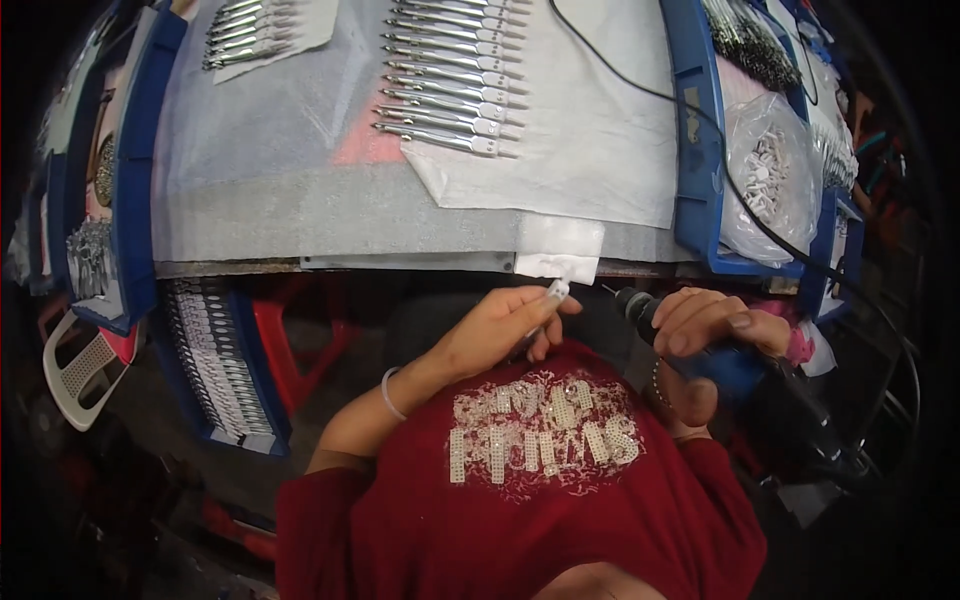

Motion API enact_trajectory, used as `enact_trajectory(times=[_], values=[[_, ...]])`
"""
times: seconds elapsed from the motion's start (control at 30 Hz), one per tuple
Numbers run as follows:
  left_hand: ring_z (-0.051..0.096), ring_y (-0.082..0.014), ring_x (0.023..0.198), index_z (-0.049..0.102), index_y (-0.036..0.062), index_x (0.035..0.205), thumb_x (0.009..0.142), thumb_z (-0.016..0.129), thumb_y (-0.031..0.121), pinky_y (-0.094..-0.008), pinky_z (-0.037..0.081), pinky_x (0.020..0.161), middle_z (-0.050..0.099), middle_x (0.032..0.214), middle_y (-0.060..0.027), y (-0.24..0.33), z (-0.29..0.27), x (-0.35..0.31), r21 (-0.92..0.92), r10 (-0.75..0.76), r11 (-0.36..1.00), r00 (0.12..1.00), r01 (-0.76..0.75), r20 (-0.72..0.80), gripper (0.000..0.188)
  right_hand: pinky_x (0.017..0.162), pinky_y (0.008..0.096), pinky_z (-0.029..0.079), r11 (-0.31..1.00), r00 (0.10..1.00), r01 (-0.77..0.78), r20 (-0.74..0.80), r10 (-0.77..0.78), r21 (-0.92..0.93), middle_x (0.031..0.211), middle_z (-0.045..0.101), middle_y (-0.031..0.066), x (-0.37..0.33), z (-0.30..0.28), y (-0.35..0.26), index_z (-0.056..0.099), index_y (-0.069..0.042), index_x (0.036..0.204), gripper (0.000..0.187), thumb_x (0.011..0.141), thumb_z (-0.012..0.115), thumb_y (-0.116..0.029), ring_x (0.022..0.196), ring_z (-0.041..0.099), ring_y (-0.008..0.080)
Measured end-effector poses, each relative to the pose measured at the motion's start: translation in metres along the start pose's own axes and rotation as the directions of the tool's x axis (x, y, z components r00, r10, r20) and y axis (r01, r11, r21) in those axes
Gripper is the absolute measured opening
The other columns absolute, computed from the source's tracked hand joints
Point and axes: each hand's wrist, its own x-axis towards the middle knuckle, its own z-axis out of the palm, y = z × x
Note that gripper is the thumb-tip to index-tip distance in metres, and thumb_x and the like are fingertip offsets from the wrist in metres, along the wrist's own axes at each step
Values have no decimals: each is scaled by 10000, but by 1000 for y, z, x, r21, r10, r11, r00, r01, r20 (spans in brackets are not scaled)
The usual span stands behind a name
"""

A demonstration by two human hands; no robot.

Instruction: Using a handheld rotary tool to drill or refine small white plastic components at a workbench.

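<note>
Basically, grey-covered tabletop (250, 170) is the biggest item; white pad (560, 237) on its near edge is my reference point for everything below. White cloth (610, 150) spreads over the tabletop just beyond the pad. Blue bin (700, 160) stands right of the pad, second blue bin (135, 170) well left of it. Blue tray (255, 360), left of the pad and lower, toward the person, packed with rows of metal parts (210, 360). Power drill (735, 370), dark with some blue, is right of the pad and closer to the person. Row of silver tools (450, 77) with white ends lies beyond the pad, to its left, partly on the cloth. Clear bag (750, 230) of small white parts sits right of the pad. Right hand (715, 325): right of the pad, curled round the drill. Left hand (510, 320): just on the near side of the pad, pinching one silver piece (558, 290), white end up by the pad's edge. Can't tell if that end touches the pad. Thin drill bit (608, 288): just right of the pad, nearer the person, aimed at the piece, visible gap between.
</note>
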Motion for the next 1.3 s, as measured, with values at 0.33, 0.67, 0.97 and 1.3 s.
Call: enact_trajectory(times=[0.33, 0.67, 0.97, 1.3], values=[[538, -79, 793, 519, 14, 1267, 892, 546, -41, -218, 475, 695, 534, 955, -31, 105, -34, -58, 596, 536, 730, 820, -334, -198, 380, 748, 363, 502, 993, 994, -84, -66, 90, 78, 910, 581, 134, -24, 6, 11, 420, -41, 1179, 484, 813, 726, -125, 781, 591, 210], [536, -62, 826, 608, 19, 1070, 906, 576, 22, -198, 440, 750, 602, 889, 14, 301, -206, -25, 944, 841, 191, 540, -270, -15, 167, 656, 294, 526, 989, 997, -64, 41, 70, -136, 793, 631, 115, -26, 7, 15, 425, -37, 1197, 575, 726, 755, -37, 699, 640, 195], [551, -103, 775, 631, 26, 939, 801, 668, 28, -246, 451, 714, 621, 812, -27, 371, -259, 15, 995, 575, 94, 814, 42, -89, 143, 643, 277, 513, 971, 992, -113, 38, 124, -213, 791, 639, 110, -6, 12, 8, 419, -32, 1199, 580, 729, 759, -27, 669, 648, 195], [602, -220, 920, 716, 30, 961, 805, 678, 88, -303, 465, 827, 660, 921, -93, 379, -281, 16, 991, 543, -65, 829, -115, 131, 171, 596, 253, 497, 940, 977, -210, -20, 212, -271, 769, 649, 84, 10, 24, 11, 469, -46, 1141, 517, 724, 775, -53, 653, 644, 158]])
